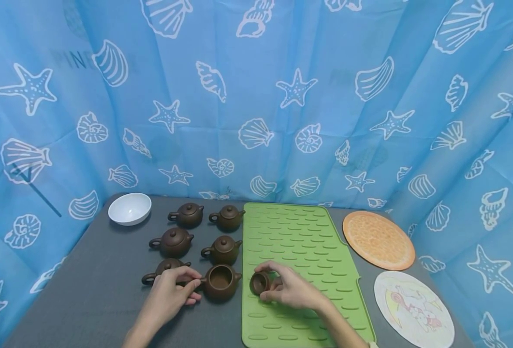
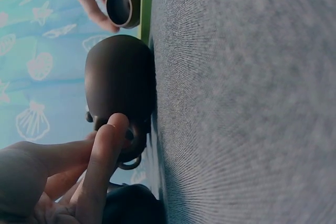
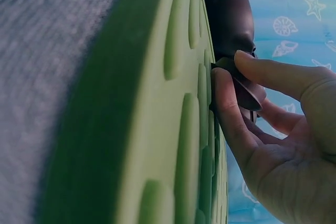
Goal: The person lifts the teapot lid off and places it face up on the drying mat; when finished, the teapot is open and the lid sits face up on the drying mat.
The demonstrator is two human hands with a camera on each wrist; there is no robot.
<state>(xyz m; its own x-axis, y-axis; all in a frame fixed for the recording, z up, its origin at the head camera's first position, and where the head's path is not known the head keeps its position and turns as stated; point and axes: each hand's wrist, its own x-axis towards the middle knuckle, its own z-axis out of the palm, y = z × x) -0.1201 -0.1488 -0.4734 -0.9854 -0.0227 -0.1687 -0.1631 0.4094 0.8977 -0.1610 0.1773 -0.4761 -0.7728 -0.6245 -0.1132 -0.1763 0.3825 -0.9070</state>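
A brown clay teapot point(image 1: 220, 281) stands with no lid at the front of a group of several on the grey table point(image 1: 91, 290). My left hand point(image 1: 194, 287) pinches its handle; in the left wrist view a finger point(image 2: 107, 145) lies on the handle of this teapot point(image 2: 121, 87). My right hand point(image 1: 270, 281) holds the small brown lid point(image 1: 258, 283) tipped on its side on the green ribbed mat point(image 1: 300, 241). In the right wrist view, thumb and fingers point(image 3: 231, 124) grip the lid point(image 3: 247, 90) against the mat point(image 3: 173, 103).
Several other lidded teapots point(image 1: 223, 249) stand in two columns left of the mat. A white bowl point(image 1: 129, 209) sits at the back left. An orange round mat point(image 1: 378, 239) and a white pictured round mat point(image 1: 413, 309) lie at the right. Blue curtain point(image 1: 256, 96) surrounds the table.
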